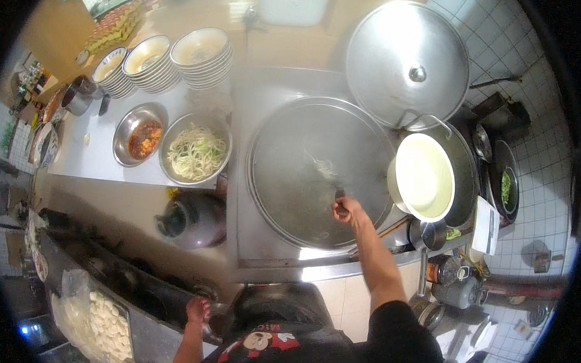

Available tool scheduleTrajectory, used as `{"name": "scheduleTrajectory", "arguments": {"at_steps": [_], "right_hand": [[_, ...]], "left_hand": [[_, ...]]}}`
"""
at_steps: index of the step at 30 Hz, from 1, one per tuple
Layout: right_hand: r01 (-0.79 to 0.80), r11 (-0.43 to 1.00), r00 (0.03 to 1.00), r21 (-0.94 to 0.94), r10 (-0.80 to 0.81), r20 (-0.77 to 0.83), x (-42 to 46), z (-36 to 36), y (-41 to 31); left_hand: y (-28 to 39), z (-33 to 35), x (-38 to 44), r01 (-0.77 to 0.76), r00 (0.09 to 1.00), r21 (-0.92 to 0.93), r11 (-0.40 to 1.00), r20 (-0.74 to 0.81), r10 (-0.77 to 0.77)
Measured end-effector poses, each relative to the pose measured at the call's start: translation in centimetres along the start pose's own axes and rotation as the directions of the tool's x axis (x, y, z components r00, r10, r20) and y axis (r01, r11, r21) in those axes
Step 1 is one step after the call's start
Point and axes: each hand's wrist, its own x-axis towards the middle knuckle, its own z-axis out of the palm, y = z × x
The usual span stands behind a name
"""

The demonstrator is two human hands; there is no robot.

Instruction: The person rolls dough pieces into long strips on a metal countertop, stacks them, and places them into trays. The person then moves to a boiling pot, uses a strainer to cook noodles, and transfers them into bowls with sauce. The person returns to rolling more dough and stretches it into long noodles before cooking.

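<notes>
My right hand [346, 209] is closed around the dark handle of a utensil [339, 192] over a large round cooking pot [280, 200] set into the steel stove top. Just past the utensil's end is a small clump of pale noodles [326, 168]; steam blurs whether the utensil touches it. My left hand [198, 310] hangs low at my left side with curled fingers, close beside a round metal vessel [215, 322]. Whether it grips that vessel is not clear. On the counter to the left, a steel bowl [227, 152] holds noodles with green shreds.
Beside the noodles stands a steel bowl of red sauce [145, 138], with stacked bowls [198, 56] behind. A white basin [424, 177] sits right of the pot, below a big metal lid [407, 60]. A saucepan [426, 236] and dough pieces [109, 327] flank me.
</notes>
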Motion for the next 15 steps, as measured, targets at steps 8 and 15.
{"name": "scheduleTrajectory", "arguments": {"at_steps": [8,15], "right_hand": [[0.154,0.688,0.986,-0.709,-0.148,0.071,2.7,2.7,6.7],[-0.014,0.998,0.935,-0.063,0.035,0.352,3.5,7.4,6.8]], "left_hand": [[-5.7,-4.0,-0.4,-0.063,0.995,-0.235,0.97,0.061,0.079],[-7.2,-6.2,3.5,-0.07,0.978,-0.187,0.98,0.178,0.104]]}}
